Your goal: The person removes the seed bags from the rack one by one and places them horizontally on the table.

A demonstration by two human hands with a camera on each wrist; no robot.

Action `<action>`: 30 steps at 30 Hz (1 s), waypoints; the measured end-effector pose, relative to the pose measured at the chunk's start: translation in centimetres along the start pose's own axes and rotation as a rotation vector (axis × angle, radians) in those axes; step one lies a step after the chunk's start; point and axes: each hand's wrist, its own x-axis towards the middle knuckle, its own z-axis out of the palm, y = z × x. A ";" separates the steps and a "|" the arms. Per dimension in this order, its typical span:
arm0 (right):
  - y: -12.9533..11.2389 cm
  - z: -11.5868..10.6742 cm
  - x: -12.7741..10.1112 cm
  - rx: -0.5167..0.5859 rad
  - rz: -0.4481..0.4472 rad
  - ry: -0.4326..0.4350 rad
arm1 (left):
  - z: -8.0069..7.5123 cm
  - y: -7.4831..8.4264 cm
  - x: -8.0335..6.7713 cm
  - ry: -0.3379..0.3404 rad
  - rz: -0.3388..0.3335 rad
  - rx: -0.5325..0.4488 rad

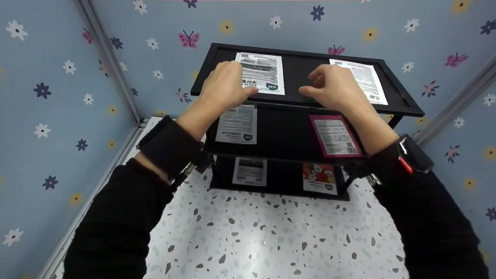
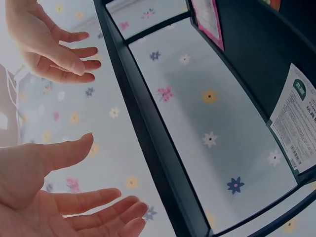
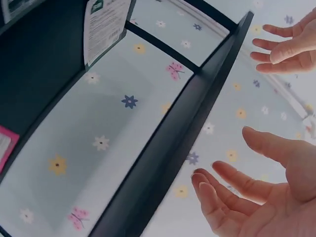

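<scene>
Both hands hover above the top of a black three-tier rack (image 1: 302,73), holding nothing. My left hand (image 1: 224,85) overlaps a white printed packet (image 1: 265,73) lying on the top tier's left side. In the left wrist view this hand (image 2: 84,192) has its thumb apart from loosely bent fingers. My right hand (image 1: 337,87) is beside another white printed packet (image 1: 366,79) and partly covers it. The right wrist view shows that hand (image 3: 256,192) with fingers spread and slightly bent, nothing between them.
The middle tier bears a grey-white packet (image 1: 237,126) and a pink-edged packet (image 1: 336,136). On the bottom tier lie a grey packet (image 1: 250,171) and a packet with a red picture (image 1: 319,178). Flowered walls (image 1: 255,23) enclose the rack; the floor (image 1: 248,232) is speckled.
</scene>
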 end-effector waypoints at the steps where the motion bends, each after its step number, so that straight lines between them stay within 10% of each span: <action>1: -0.2 0.1 0.6 0.008 0.020 -0.010 | 0.0 0.0 0.5 -0.005 -0.011 -0.003; 15: -1.8 1.4 5.5 0.107 0.251 -0.108 | -0.1 -0.1 4.7 -0.097 -0.261 -0.058; 30: -3.0 2.2 7.2 0.580 0.465 -0.136 | -0.2 0.4 6.0 -0.151 -0.379 -0.082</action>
